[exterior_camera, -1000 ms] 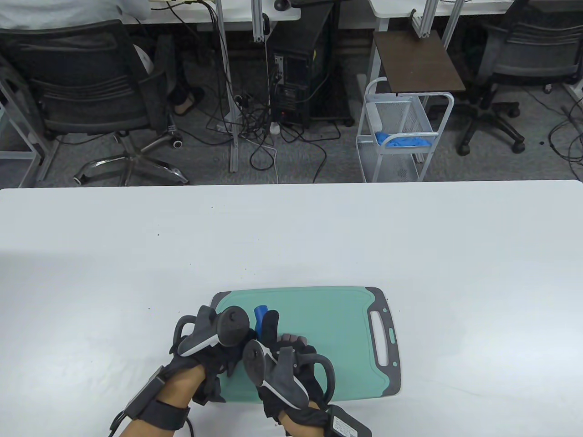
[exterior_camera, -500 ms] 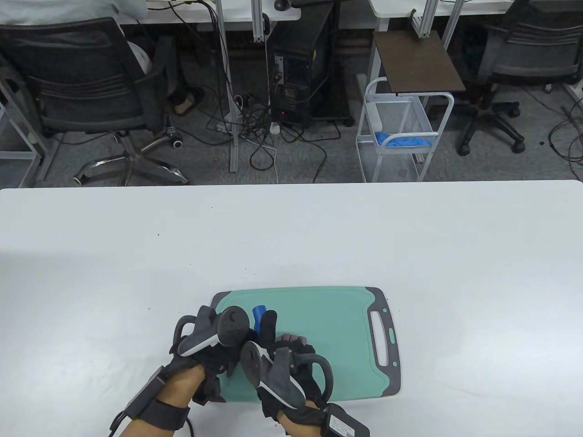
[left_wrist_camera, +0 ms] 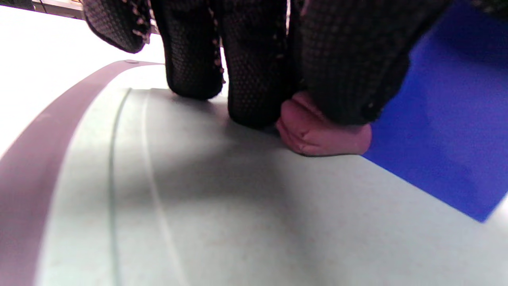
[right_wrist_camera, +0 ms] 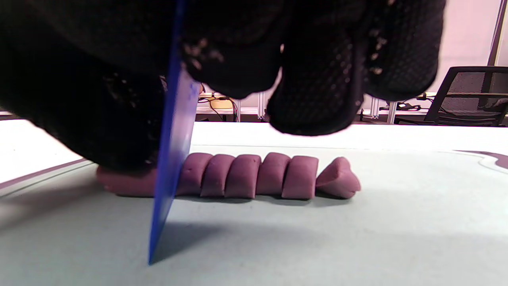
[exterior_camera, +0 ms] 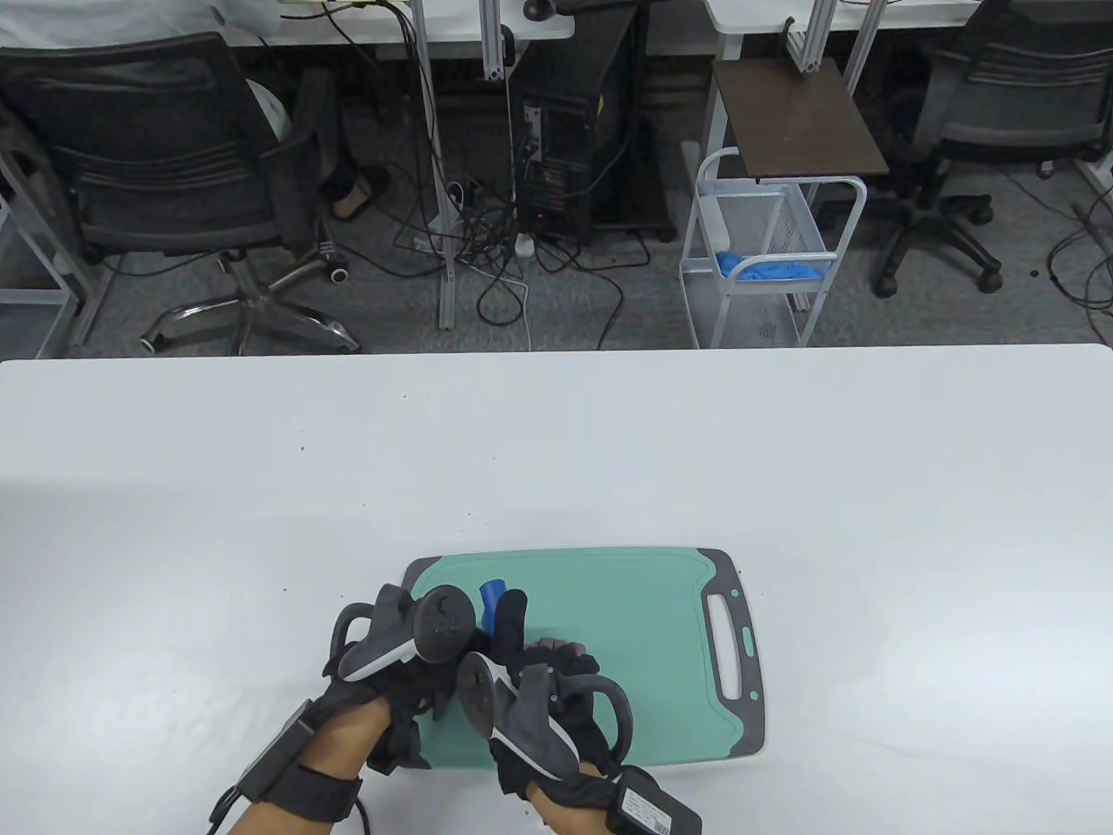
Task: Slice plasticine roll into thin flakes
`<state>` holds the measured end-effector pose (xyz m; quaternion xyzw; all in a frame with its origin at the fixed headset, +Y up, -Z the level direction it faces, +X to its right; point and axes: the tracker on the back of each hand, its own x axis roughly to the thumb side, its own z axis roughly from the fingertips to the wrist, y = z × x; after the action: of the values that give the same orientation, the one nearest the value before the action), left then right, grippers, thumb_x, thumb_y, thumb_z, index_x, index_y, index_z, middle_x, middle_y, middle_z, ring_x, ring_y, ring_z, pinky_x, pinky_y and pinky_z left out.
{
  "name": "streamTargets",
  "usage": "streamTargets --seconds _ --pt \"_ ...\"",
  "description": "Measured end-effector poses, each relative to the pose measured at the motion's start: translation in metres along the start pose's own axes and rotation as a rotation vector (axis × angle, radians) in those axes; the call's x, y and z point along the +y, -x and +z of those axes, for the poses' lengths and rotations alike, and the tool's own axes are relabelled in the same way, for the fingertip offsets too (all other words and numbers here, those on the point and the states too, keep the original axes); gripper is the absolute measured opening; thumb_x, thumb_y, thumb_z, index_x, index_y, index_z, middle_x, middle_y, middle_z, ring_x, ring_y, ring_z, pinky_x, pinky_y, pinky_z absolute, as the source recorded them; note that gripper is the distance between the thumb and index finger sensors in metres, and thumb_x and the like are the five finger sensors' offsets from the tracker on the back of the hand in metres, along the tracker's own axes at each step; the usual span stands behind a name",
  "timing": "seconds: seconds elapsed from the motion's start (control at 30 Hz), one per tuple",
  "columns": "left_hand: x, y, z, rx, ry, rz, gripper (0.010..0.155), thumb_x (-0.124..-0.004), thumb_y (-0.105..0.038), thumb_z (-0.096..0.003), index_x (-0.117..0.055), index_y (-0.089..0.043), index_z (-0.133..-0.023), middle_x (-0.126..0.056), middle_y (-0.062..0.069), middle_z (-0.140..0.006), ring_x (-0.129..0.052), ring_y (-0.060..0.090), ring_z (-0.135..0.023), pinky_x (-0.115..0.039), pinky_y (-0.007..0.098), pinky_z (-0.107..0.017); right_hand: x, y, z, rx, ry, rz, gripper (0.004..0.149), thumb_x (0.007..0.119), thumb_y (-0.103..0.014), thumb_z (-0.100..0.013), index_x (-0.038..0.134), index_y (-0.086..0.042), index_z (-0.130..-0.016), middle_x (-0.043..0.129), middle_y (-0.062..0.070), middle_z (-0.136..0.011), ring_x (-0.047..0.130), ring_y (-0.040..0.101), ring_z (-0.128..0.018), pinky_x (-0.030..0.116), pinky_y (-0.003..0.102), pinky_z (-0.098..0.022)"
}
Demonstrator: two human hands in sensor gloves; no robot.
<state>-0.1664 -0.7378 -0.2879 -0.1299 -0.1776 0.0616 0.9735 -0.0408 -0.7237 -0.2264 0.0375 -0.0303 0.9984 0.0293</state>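
Your right hand (exterior_camera: 556,696) has its grip closed around a blue blade (right_wrist_camera: 172,159), fingers wrapped over the top of it. In the right wrist view the blade stands nearly upright with its tip down on the green cutting board (exterior_camera: 643,626). The plasticine roll (right_wrist_camera: 234,176) lies flat on that board, directly behind the blade and crossing it at about a right angle: its long axis runs out to either side of your grip, so the blade meets it square across, which is what a slice needs.

To the outer side of the blade you have a row of cut pieces, still leaning against one another, ending in a pointed stub. They look thick rather than flake-thin. To the inner side, toward your other hand, lies the uncut length, a short stretch as far as the view shows.

Your left hand (exterior_camera: 409,661) is the nearer one to that uncut end. In the left wrist view its fingertips (left_wrist_camera: 246,91) stand on the board and a finger presses down on the end of the roll (left_wrist_camera: 317,135), with the flat of the blade just beside it. So its grip is not wrapped around anything; it pins the roll from above.

My judgement: the next cut turns on shifting the blade a small step along the roll's axis toward your left fingers. That gap is already narrow, so mind those fingertips.
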Motion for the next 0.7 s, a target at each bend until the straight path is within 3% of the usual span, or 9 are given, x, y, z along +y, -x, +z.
streamTargets --seconds 0.3,0.53,0.7 --pt "-0.0006 0.0009 0.0018 0.008 -0.020 0.003 0.048 -0.096 -0.049 -0.0275 -0.097 -0.035 -0.073 -0.104 -0.007 -0.070 -0.092 0.031 -0.090 -0.069 0.059 -0.071 0.0000 0.0003 -0.0083 0.017 -0.018 -0.017 0.084 0.080 -0.040 -0.044 0.027 -0.013 -0.104 0.093 0.003 -0.040 0.099 0.033 -0.045 0.078 0.062 -0.051" --pt "-0.0008 0.0014 0.0026 0.035 -0.047 -0.006 0.058 -0.097 -0.051 -0.0252 -0.090 -0.030 -0.079 -0.106 -0.008 -0.067 -0.095 0.031 -0.087 -0.070 0.059 -0.070 -0.0021 0.0026 -0.0082 0.029 -0.038 -0.013 0.084 0.079 -0.041 -0.044 0.026 -0.014 -0.104 0.092 0.003 -0.040 0.099 0.034 -0.045 0.077 0.062 -0.051" --pt "-0.0010 0.0016 0.0034 0.031 -0.043 -0.015 0.050 -0.095 -0.052 -0.0264 -0.095 -0.032 -0.073 -0.107 -0.008 -0.065 -0.095 0.031 -0.087 -0.071 0.059 -0.069 -0.0027 0.0032 -0.0086 0.031 -0.044 -0.019 0.085 0.079 -0.041 -0.044 0.026 -0.014 -0.104 0.093 0.003 -0.040 0.099 0.034 -0.045 0.078 0.062 -0.051"
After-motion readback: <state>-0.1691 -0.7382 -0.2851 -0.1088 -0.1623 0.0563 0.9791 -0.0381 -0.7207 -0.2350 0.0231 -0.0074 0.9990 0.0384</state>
